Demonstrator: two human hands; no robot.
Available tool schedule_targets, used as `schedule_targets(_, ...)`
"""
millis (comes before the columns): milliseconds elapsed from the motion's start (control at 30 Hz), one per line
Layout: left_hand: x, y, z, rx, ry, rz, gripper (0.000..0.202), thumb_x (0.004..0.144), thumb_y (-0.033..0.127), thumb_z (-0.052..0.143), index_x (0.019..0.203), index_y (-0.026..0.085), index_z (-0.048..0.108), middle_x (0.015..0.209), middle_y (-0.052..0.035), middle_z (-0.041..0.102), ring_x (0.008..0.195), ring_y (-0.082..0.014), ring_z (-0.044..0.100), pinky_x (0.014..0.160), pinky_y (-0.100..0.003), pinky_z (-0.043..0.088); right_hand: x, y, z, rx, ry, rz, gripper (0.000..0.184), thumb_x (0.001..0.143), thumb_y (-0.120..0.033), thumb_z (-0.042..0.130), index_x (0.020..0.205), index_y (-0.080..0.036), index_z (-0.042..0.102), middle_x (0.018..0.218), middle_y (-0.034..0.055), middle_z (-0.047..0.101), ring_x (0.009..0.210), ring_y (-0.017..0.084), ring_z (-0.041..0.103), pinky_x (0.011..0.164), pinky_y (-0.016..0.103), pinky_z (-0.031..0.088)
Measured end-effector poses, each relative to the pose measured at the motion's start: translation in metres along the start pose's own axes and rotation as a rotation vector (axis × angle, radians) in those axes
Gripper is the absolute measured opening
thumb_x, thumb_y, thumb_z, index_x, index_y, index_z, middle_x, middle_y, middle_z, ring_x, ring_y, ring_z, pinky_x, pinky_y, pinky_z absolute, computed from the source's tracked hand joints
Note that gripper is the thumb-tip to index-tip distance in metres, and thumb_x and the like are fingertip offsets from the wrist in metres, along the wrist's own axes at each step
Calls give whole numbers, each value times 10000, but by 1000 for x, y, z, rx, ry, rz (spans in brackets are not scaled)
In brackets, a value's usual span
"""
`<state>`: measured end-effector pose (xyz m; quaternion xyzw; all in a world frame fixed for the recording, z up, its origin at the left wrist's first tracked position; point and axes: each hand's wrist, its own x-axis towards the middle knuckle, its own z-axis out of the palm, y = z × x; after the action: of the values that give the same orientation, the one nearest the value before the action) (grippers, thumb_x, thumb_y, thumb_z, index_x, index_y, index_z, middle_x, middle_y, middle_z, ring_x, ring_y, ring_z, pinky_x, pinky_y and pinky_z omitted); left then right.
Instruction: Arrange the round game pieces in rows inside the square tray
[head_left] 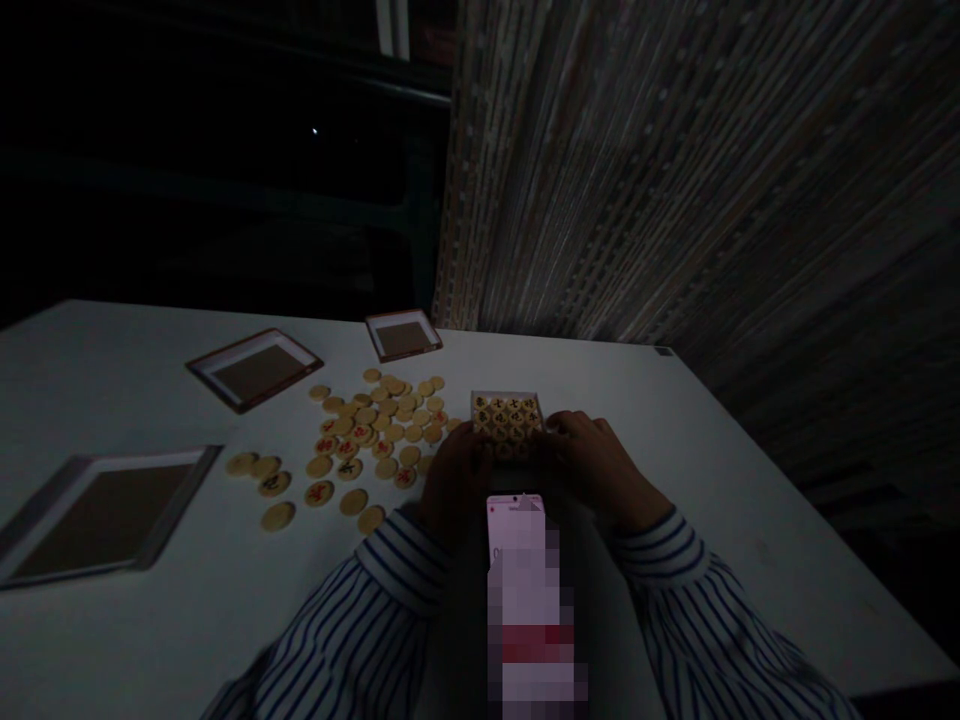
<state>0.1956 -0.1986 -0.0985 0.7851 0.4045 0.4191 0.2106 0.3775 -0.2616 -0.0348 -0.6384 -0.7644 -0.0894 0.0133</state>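
A small square box (507,394) stands on the table, filled with rows of round xiangqi pieces (513,419) that bear dark characters. My left hand (456,478) grips its left side, fingers curled and in shadow. At the right side, my right hand (596,462) has its bent fingers against the box edge. To the left of the box lies a loose spread of wooden xiangqi pieces (390,407), some showing red or black characters and others blank side up. A lit phone (517,530), partly pixelated, lies below the box between my forearms.
Three shallow framed trays lie on the white table (750,560): one at the back (405,335), another at the back left (256,368), and a larger one (105,512) at the near left. Behind the table hangs a string curtain (570,180). The room is dark.
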Motion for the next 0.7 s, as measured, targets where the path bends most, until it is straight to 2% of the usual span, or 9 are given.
schedule_targets(200, 0, 1, -1, -4, 3, -14, 166, 782, 156, 461, 823, 171, 621, 976, -80, 630, 951, -212, 586, 847, -378, 499, -2, 6, 2, 15, 32, 26, 183, 828, -288, 535, 969, -234, 639, 1045, 74, 566, 911, 200, 487, 696, 313, 296)
schedule_targets(333, 1, 3, -4, -20, -15, 12, 183, 786, 134, 442, 802, 172, 620, 935, -69, 636, 918, -196, 591, 820, -350, 509, -4, 7, 0, 30, 41, 32, 177, 830, -278, 529, 956, -234, 646, 1042, 73, 568, 927, 201, 490, 713, 317, 304)
schedule_targets(500, 1, 5, -7, -14, 2, 8, 164, 781, 140, 456, 813, 167, 615, 965, -76, 629, 931, -196, 588, 823, -352, 507, -6, 6, -5, 58, 12, 3, 149, 801, -261, 565, 913, -250, 663, 1051, 69, 565, 940, 208, 494, 734, 327, 314)
schedule_targets(700, 2, 4, -6, -18, -19, 18, 181, 783, 126, 439, 796, 174, 612, 912, -63, 635, 885, -180, 599, 794, -329, 519, -6, 4, -7, 69, -7, -8, 152, 802, -267, 569, 909, -266, 677, 1049, 71, 567, 946, 213, 496, 742, 343, 324)
